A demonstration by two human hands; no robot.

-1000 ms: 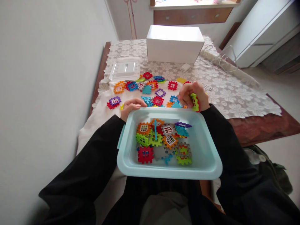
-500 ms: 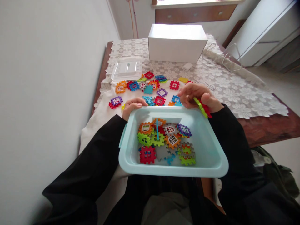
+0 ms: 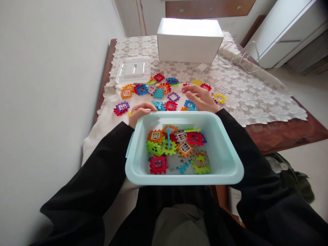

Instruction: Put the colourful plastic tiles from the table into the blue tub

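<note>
My left hand (image 3: 140, 112) grips the far left corner of a pale blue plastic bin (image 3: 184, 180), its fingers curled over the rim. Inside lie several notched building pieces, among them a red window piece (image 3: 189, 138) and a green piece (image 3: 192, 130) standing nearly on edge near the far wall. Beyond the far rim, my right hand (image 3: 201, 98) hovers over the table with fingers stretched out and nothing in them. A blue notched piece (image 3: 188, 103) is close below it, and a red piece behind the fingertips is mostly hidden.
Loose pieces spread across the cloth, with a purple-and-red stack (image 3: 121, 108) at left and a yellow window piece (image 3: 219, 98) at right. Farther back are a clear lid (image 3: 134, 71), a large white box (image 3: 189, 46) and a thin cable (image 3: 242, 61). A wall (image 3: 51, 68) runs along the left.
My right hand has let go of the green and red pieces, which now lie in the bin. It has moved left over the table pieces. My left hand keeps its hold on the rim.
</note>
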